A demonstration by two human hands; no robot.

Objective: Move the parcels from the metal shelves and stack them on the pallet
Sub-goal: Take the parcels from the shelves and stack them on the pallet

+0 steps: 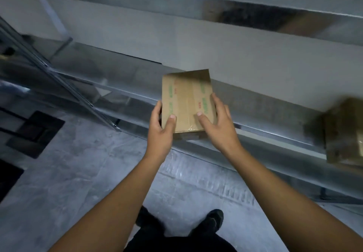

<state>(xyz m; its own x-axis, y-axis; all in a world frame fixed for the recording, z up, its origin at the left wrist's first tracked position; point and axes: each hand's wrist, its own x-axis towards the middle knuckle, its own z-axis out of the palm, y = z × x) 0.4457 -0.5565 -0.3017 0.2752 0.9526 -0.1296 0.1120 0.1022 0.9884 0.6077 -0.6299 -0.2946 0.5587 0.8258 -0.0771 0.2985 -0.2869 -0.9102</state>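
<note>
A small brown cardboard parcel (186, 98), taped along the middle and printed in green and red, sits at the front edge of the metal shelf (125, 79). My left hand (161, 126) grips its left side with the thumb on top. My right hand (218, 120) holds its right side, thumb pressed on the top face. A second brown parcel (345, 132), blurred, lies on the same shelf at the far right. No pallet is in view.
An upper metal shelf (216, 2) runs overhead. A slanted shelf post (59, 79) stands at the left. A grey concrete floor (82, 173) lies below, with a dark floor hatch (35, 134) at the left. My dark shoes (214, 220) show at the bottom.
</note>
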